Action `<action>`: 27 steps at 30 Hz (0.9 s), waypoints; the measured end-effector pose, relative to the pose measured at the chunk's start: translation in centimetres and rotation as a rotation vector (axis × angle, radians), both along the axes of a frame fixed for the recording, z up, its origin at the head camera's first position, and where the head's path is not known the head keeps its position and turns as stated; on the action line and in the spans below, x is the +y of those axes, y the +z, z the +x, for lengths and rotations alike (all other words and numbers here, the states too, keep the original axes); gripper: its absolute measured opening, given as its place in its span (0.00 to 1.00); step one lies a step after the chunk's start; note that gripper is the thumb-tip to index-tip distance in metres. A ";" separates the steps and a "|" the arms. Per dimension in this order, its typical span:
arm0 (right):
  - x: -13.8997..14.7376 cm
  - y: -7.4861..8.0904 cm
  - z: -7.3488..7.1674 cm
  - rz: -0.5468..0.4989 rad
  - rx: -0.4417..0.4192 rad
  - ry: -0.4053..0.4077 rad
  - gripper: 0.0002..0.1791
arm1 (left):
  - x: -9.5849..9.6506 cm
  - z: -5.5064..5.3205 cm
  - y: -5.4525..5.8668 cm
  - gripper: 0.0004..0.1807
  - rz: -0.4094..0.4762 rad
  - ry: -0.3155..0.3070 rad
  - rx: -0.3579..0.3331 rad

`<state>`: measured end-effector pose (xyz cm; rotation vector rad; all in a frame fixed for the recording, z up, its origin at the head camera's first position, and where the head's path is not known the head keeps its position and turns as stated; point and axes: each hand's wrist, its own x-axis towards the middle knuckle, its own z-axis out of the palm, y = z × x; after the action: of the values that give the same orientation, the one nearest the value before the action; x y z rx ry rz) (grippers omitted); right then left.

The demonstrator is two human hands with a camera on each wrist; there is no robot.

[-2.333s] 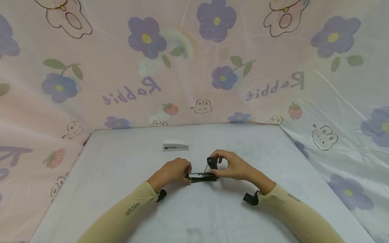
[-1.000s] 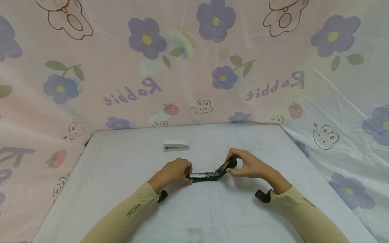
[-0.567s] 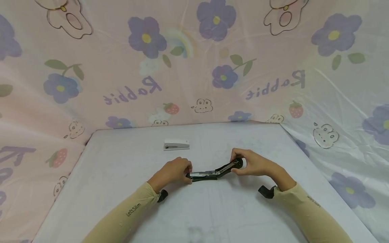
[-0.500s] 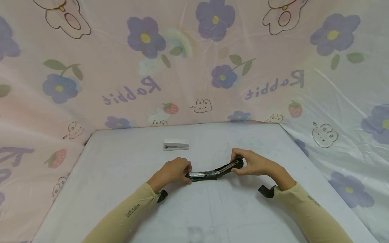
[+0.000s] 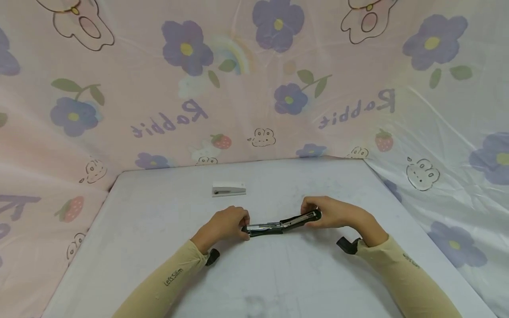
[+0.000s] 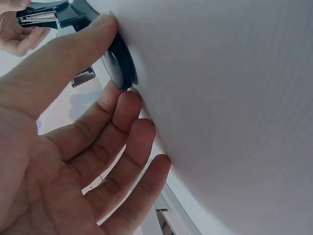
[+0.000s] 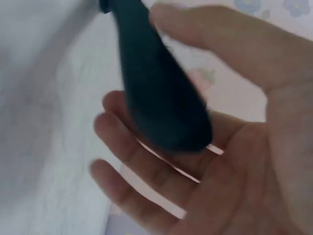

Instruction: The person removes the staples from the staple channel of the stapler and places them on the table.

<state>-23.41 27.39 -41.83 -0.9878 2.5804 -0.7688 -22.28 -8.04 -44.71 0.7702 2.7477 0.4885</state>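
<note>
A black stapler (image 5: 266,228) lies on the white table with its top arm swung far back to the right, so the metal staple channel faces up. My left hand (image 5: 227,224) pinches the left end of its base between thumb and fingers; in the left wrist view the thumb (image 6: 73,54) presses on that end. My right hand (image 5: 332,213) holds the tip of the raised top arm (image 5: 304,218), which slants slightly upward. In the right wrist view the dark rounded arm (image 7: 161,98) sits between thumb and fingers.
A white stapler (image 5: 229,189) stands behind the left hand on the table (image 5: 167,198). A printed cloth (image 5: 234,97) with flowers and rabbits hangs at the back and sides. Black wrist mounts (image 5: 347,245) show under both sleeves.
My right hand has swung the black stapler's top arm from upright over to the right and down, nearly flat. My left hand has stayed on the base.
</note>
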 end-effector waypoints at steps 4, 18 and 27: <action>-1.8 0.2 0.3 -0.035 0.113 0.006 0.15 | 0.0 0.0 0.2 0.20 -0.015 -0.009 0.013; -8.5 -2.8 1.6 -0.236 0.297 0.012 0.12 | 0.2 0.6 -0.1 0.19 0.006 -0.008 0.032; -10.4 -4.5 1.7 -0.242 0.275 0.015 0.12 | 0.0 0.3 -0.2 0.20 -0.014 -0.004 0.050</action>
<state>-21.69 16.97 -46.32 -1.2627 2.7509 -1.0248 -21.95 -8.00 -44.90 0.7948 2.7919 0.4547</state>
